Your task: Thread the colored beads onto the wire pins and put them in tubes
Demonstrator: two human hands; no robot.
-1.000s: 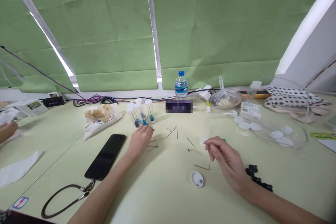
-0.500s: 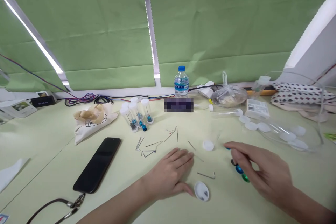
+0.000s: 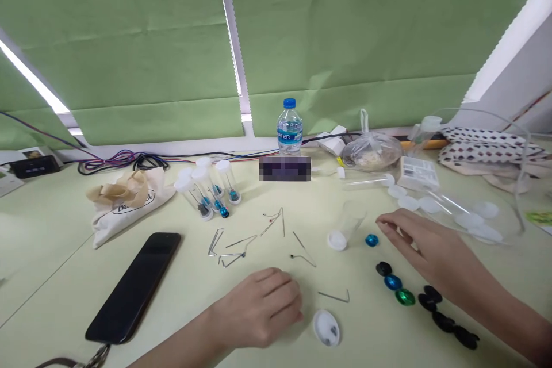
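Note:
My left hand [image 3: 267, 306] rests on the table with its fingers curled into a loose fist; nothing shows in it, though the palm is hidden. Beside it lie an L-shaped hex key [image 3: 335, 297] and a small white cap [image 3: 326, 328] with tiny dark pieces inside. My right hand [image 3: 425, 241] hovers with thumb and fingers apart and no object visible between them. Left of its fingertips sits a shiny blue bead-like part [image 3: 371, 240]. A clear tube with a white cap [image 3: 337, 240] stands nearby. Under the right hand lie a green part [image 3: 405, 297] and several black ones [image 3: 443, 321].
A phone [image 3: 133, 287] lies at left, near a cloth pouch [image 3: 129, 207]. Capped tubes [image 3: 202, 184] holding blue parts stand behind thin metal rods [image 3: 239, 244]. Farther back are a water bottle [image 3: 289, 129], a tied plastic bag [image 3: 373, 149] and several white caps [image 3: 407, 202].
My left hand has gone from lying flat to curled and drawn back toward me. The right hand has moved away from the blue part, uncovering it and the black parts. The view has shifted slightly.

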